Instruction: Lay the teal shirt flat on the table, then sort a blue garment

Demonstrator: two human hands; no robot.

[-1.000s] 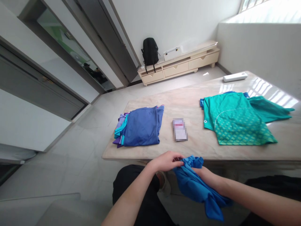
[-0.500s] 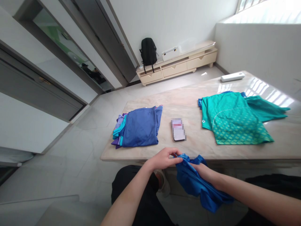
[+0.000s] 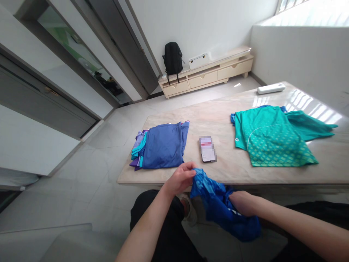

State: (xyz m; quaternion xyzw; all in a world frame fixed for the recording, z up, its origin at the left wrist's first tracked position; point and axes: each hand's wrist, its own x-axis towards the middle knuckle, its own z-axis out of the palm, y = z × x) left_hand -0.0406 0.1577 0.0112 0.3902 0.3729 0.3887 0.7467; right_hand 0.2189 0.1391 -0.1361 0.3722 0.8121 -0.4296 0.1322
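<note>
Cloth, blue and bunched, pinched at eleven o'clock by left hand, needs gentle easing by right hand, grip hidden.

On the worktop, a phone lies between the left clothes pile and the right clothes pile; a garment hangs at the near edge.

Blk trousers, lt-col. shoe, bare forearms.
</note>
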